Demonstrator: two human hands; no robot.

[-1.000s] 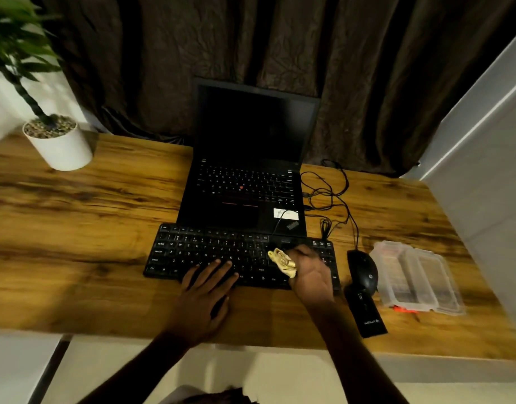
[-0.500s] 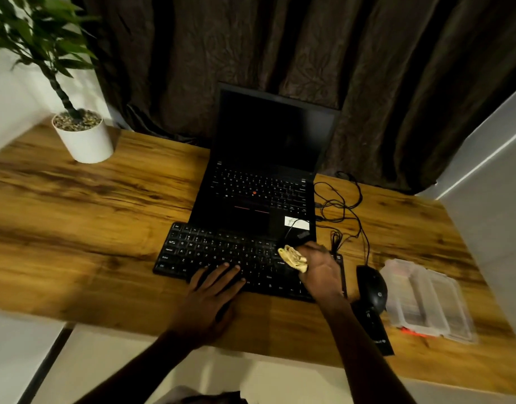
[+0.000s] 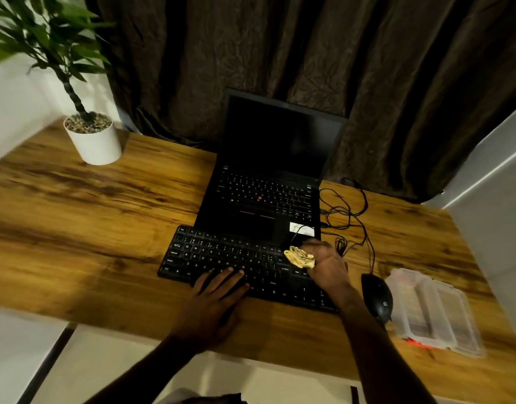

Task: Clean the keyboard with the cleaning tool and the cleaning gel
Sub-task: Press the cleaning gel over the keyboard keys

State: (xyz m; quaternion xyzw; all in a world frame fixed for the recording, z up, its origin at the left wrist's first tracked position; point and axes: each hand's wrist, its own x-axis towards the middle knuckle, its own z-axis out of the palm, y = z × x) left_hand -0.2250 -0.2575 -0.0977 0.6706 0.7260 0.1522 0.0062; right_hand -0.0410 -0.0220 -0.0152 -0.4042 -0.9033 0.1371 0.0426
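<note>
A black external keyboard (image 3: 221, 258) lies on the wooden desk (image 3: 90, 228) in front of an open laptop. My right hand (image 3: 326, 265) is over the keyboard's right part, shut on a crumpled lump of yellow cleaning gel (image 3: 299, 257) that rests against the keys. My left hand (image 3: 214, 304) lies flat with its fingers spread on the keyboard's front edge, near the space bar. I see no separate cleaning tool.
The black laptop (image 3: 268, 193) stands open behind the keyboard, its screen dark. A black mouse (image 3: 377, 297) and tangled cables (image 3: 347, 217) lie to the right. A clear plastic case (image 3: 434, 310) sits at the far right. A white potted plant (image 3: 93, 138) is at the back left.
My right hand has carried the gel from the keyboard's lower right rows up towards its top right rows. The left hand has stayed put. The view has shifted left and up.
</note>
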